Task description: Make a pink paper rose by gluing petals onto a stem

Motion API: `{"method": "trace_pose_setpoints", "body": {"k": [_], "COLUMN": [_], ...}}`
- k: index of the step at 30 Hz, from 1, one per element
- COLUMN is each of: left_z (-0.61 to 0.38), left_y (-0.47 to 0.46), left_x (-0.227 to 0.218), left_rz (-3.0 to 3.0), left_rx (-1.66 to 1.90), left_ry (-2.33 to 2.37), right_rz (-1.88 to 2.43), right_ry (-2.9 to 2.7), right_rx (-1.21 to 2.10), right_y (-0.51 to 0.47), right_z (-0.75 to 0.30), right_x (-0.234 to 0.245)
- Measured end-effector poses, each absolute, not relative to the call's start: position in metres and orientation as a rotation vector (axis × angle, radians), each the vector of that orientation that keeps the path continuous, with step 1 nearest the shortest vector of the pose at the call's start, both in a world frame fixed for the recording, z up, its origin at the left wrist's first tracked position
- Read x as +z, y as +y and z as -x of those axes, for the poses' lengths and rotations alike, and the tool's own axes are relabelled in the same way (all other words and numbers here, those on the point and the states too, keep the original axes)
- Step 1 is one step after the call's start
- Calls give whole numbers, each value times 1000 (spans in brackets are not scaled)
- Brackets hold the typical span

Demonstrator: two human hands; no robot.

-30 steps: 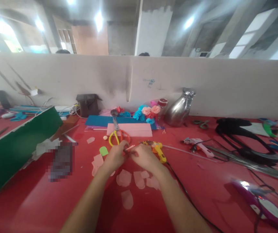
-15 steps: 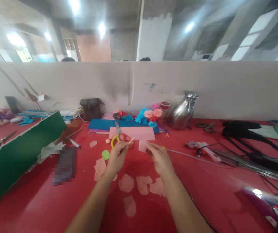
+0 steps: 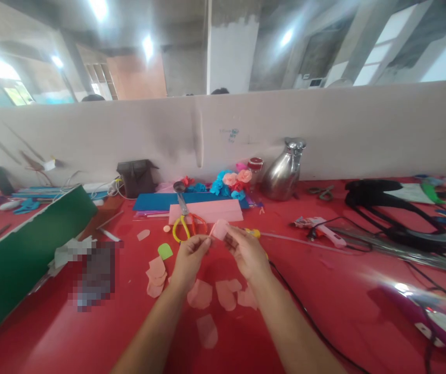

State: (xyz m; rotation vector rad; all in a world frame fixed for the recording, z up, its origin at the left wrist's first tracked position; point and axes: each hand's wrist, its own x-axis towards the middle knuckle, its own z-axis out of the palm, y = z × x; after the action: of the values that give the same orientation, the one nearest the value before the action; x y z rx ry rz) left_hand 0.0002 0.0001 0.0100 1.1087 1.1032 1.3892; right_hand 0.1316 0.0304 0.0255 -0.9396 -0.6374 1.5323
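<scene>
Both my hands are raised over the red table, close together. My left hand pinches a thin stick whose tip shows near the pink petal. My right hand pinches that pink paper petal and holds it against the stick. Several loose pink petals lie on the table just below my wrists. Yellow-handled scissors rest on a pink paper sheet right behind my hands.
A yellow glue gun is partly hidden behind my right hand, its black cord running right. A second glue gun, a steel jug, paper flowers, a green board at left, wires at right.
My hands parted and lifted off the table, then came together again, the right one now holding a pink petal against the stick. The camera shifted slightly.
</scene>
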Motion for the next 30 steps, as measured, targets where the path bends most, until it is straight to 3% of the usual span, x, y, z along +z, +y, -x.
{"method": "trace_pose_setpoints", "body": {"k": [30], "left_z": [-4], "left_y": [-1], "left_x": [6], "left_rz": [-682], "left_rx": [1249], "left_ry": [684], "right_rz": [847], "right_ry": [-664], "right_rx": [1576], "right_y": [23], "right_z": [-127], "right_x": [26]}}
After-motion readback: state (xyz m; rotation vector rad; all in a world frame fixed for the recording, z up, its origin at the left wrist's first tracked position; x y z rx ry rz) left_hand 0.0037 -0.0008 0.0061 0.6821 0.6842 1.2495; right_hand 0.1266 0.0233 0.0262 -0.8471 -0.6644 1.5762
